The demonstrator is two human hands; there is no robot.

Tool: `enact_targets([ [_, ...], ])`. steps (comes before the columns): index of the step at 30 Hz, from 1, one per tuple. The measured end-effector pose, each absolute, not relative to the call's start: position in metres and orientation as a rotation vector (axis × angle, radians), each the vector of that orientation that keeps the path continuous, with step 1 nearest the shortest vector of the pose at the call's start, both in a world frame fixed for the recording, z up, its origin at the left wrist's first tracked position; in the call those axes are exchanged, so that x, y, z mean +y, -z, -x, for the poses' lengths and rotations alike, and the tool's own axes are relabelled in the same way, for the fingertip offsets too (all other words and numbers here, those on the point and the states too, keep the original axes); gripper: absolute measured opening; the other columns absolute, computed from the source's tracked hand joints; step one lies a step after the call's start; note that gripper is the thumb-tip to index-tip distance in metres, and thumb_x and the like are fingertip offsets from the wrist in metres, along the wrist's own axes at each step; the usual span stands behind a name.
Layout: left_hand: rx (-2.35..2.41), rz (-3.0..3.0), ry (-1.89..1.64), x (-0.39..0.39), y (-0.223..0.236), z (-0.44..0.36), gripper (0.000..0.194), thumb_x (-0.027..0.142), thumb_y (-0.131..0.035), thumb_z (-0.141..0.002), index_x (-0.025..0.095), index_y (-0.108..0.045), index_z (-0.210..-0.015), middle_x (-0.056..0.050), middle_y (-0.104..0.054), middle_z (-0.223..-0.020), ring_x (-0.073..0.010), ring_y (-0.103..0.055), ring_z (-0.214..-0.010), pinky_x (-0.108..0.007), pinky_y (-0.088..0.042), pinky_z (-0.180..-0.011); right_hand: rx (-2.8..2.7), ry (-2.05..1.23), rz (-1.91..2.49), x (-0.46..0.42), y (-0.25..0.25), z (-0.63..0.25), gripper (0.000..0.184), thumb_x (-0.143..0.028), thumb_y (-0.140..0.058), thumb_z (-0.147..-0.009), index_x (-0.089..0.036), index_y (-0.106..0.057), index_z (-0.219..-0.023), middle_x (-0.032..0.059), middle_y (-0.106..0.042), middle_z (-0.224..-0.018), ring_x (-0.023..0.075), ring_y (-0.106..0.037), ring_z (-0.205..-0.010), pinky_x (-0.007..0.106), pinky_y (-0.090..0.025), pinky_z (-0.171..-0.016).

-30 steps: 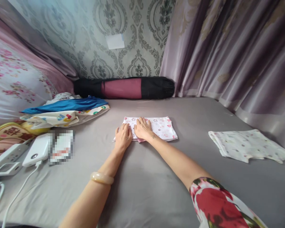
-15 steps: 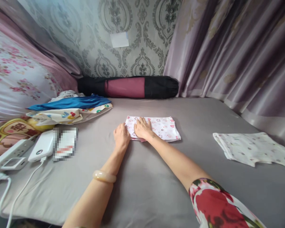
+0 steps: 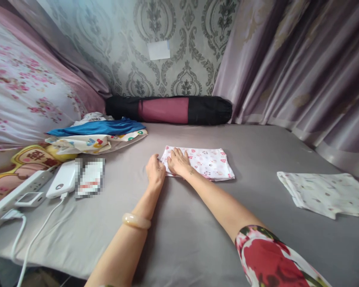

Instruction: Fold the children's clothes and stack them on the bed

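Note:
A folded white cloth point(image 3: 211, 163) with pink and red prints lies flat on the grey sheet in front of me. My left hand point(image 3: 155, 169) is closed at its left edge, thumb up and fingers curled, seemingly pinching that edge; the fingertips are partly hidden. Flat on the cloth's left part rests my right hand point(image 3: 178, 161), fingers stretched out and holding nothing. A pale bangle point(image 3: 137, 221) circles my left forearm.
At right lies another white printed cloth point(image 3: 326, 193). A clothes pile with a blue garment point(image 3: 104, 127) sits at back left, near a power strip point(image 3: 20, 195), a white power bank point(image 3: 62, 179) and cables. A black-and-maroon roll bag point(image 3: 163, 110) lies along the wall.
The view has turned slightly left. My right hand has slid a little left over the cloth, towards my left hand. The left hand stays at the cloth's left edge.

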State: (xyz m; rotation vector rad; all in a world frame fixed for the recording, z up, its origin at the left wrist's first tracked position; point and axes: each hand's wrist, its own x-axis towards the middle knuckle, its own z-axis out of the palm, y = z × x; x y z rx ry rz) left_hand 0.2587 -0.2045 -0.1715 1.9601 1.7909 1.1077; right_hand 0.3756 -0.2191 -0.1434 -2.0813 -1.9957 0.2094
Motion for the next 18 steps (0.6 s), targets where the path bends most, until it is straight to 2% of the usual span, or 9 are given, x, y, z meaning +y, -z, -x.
enact_targets([
  [4, 1.806, -1.789, -1.189, -0.205, 0.166, -0.259, 0.038, 0.013, -0.036, -0.084, 0.019, -0.061, -0.112, -0.011, -0.069, -0.114, -0.0248, -0.062, -0.110, -0.042, -0.048, -0.096, -2.024, -0.177, 2.049, -0.211, 0.134, -0.366, 0.054, -0.030, -0.029, -0.096, -0.006, -0.039, -0.143, 0.0181, -0.032, -0.153, 0.0281, -0.024, -0.142, 0.051, -0.015, -0.114],
  [8, 1.817, -1.697, -1.244, -0.207, 0.158, -0.259, 0.035, 0.020, -0.033, -0.089, 0.017, -0.060, -0.112, -0.014, -0.067, -0.116, -0.0258, -0.062, -0.110, -0.042, -0.047, -0.096, -2.049, -0.207, 2.029, -0.201, 0.133, -0.353, 0.056, -0.033, -0.026, -0.098, -0.005, -0.035, -0.146, 0.0159, -0.027, -0.156, 0.0250, -0.019, -0.145, 0.047, -0.012, -0.116],
  [13, 1.823, -1.705, -1.305, -0.206, 0.159, -0.260, 0.032, 0.021, -0.031, -0.091, 0.020, -0.059, -0.108, -0.010, -0.068, -0.112, -0.0222, -0.063, -0.107, -0.038, -0.048, -0.095, -2.084, -0.242, 2.046, -0.197, 0.141, -0.347, 0.058, -0.034, -0.026, -0.097, -0.006, -0.034, -0.147, 0.0150, -0.026, -0.157, 0.0247, -0.020, -0.145, 0.048, -0.011, -0.117],
  [18, 1.824, -1.793, -1.255, -0.204, 0.163, -0.261, 0.032, 0.021, -0.032, -0.091, 0.020, -0.058, -0.109, -0.010, -0.068, -0.113, -0.0212, -0.064, -0.107, -0.036, -0.049, -0.093, -2.047, -0.227, 1.997, -0.199, 0.141, -0.350, 0.054, -0.031, -0.025, -0.098, -0.008, -0.039, -0.144, 0.0138, -0.033, -0.154, 0.0232, -0.025, -0.143, 0.046, -0.015, -0.116],
])
